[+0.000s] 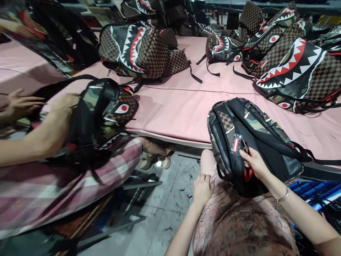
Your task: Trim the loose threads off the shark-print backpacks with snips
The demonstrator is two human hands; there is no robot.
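A black backpack (255, 124) with checkered and camouflage panels leans across my lap and the table edge, its straps facing up. My right hand (254, 163) is closed over the bag, pinching a small dark metal piece (246, 146) whose exact kind is unclear. Beside my fingertips lies a red-and-white label in clear plastic (236, 145). A bit of red (248, 175) shows just below that hand. My left hand (203, 188) rests on my thigh, apart from the backpack, holding nothing, its fingers loosely laid out.
Shark-mouth backpacks (141, 49) stand on the pink-covered table (170, 106), with more backpacks (295, 74) at the right. On my left, a co-worker's hand (64, 106) works at another backpack (106, 106). Dark scraps litter the tiled floor (170, 209).
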